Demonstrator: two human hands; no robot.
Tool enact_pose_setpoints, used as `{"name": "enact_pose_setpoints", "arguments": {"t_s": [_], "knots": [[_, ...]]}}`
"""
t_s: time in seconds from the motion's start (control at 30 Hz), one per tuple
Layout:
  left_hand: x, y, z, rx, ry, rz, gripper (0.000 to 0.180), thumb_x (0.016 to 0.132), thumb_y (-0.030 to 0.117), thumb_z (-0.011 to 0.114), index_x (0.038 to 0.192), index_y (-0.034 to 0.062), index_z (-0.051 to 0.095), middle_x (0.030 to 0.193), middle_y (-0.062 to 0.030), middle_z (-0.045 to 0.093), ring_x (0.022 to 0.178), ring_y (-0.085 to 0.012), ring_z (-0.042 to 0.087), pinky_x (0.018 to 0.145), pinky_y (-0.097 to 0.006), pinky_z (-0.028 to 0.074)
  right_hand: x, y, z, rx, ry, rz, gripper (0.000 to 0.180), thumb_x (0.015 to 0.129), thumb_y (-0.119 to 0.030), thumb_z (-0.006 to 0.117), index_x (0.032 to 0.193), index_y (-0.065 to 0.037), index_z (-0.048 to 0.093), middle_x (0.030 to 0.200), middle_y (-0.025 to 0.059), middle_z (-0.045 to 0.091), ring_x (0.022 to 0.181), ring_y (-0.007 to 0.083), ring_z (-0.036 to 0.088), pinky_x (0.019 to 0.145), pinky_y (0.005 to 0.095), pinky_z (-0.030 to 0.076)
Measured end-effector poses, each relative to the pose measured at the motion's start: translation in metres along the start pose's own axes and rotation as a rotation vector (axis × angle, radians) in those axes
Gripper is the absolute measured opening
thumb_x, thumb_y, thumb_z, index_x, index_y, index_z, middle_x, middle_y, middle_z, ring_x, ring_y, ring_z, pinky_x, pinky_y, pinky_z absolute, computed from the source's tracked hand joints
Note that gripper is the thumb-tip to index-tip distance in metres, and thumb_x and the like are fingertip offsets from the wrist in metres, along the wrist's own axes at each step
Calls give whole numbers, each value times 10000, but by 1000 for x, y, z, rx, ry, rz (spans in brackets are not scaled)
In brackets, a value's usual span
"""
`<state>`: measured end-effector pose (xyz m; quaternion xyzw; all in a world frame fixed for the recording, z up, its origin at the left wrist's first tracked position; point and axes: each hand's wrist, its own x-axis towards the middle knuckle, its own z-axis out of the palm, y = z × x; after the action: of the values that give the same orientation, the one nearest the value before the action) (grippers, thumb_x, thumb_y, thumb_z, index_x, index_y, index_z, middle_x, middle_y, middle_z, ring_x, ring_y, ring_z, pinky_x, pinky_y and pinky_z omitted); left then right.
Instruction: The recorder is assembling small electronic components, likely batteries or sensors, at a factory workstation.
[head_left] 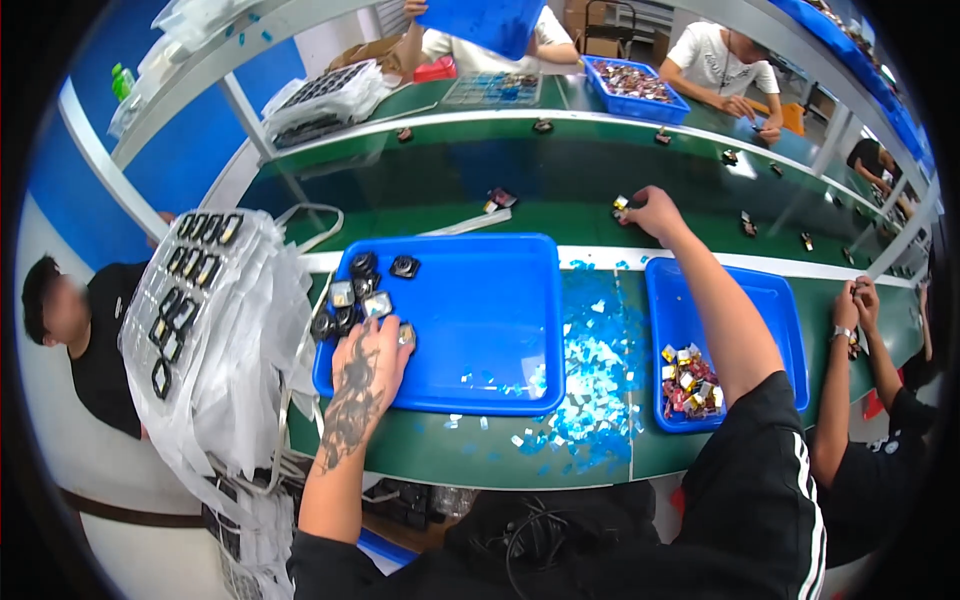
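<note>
My left hand (pixel 368 362) reaches into the left side of a blue tray (pixel 480 325), fingers curled around a small square part (pixel 406 336) with a dark frame and pale face. Several similar black square casings (pixel 342 294) lie loosely in front of its fingertips, and one black casing (pixel 404 266) sits a little apart. My right hand (pixel 655 216) extends over the green conveyor belt (pixel 420 180), pinching a small yellow-and-white electronic component (pixel 621 205). Below that arm, a smaller blue bin (pixel 735 275) contains a pile of small red, white and yellow components (pixel 690 384).
Blue film scraps (pixel 595 380) litter the table between the tray and bin. Stacked plastic trays (pixel 190 330) in white wrapping stand at left. Small parts (pixel 500 198) are spread along the belt. Co-workers sit opposite and at right; another person (pixel 95 340) is at left.
</note>
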<state>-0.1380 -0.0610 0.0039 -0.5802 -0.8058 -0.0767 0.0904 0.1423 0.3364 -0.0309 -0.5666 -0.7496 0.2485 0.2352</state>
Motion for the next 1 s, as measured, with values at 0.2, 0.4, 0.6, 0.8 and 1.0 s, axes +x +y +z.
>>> {"name": "enact_pose_setpoints", "arguments": {"t_s": [0.2, 0.4, 0.6, 0.8, 1.0], "knots": [[17, 4, -13, -467, -143, 8, 339, 775, 77, 740, 1019, 48, 507, 844, -107, 588, 736, -243, 585, 671, -360, 484, -5, 27, -26, -20, 86, -9, 571, 687, -251, 827, 1148, 6, 609, 1117, 185, 645, 1034, 316, 625, 896, 383, 492], [32, 30, -10, -1361, -284, -79, 110, 914, 3, 607, 1010, -8, 553, 918, -62, 665, 782, -115, 649, 684, -233, 523, -87, -7, -98, -5, -229, -400, 141, 820, -132, 665, 884, -6, 682, 803, 106, 672, 746, 197, 643, 687, 325, 504], [55, 108, -21, -1802, -474, -66, 127, 954, 90, 571, 1055, 24, 531, 959, -158, 676, 818, -225, 697, 722, -326, 597, -192, 5, -103, -263, -516, -497, 203, 787, -123, 739, 945, -10, 679, 883, 128, 670, 810, 245, 659, 755, 350, 525], [52, 145, -9, -1785, -597, 18, 278, 965, 111, 559, 1222, 23, 496, 1009, -159, 667, 842, -225, 691, 740, -303, 581, -210, 8, -106, -102, -475, -430, 172, 805, -114, 727, 881, -13, 611, 870, 103, 652, 789, 197, 638, 767, 341, 504], [42, 143, -3, -1728, -590, 6, 420, 958, 82, 532, 1367, 64, 437, 1084, -131, 633, 882, -190, 657, 761, -291, 548, -208, 34, -120, 594, -208, 19, 95, 857, -77, 665, 884, -9, 605, 806, 6, 649, 790, 97, 590, 715, 277, 488]]}}
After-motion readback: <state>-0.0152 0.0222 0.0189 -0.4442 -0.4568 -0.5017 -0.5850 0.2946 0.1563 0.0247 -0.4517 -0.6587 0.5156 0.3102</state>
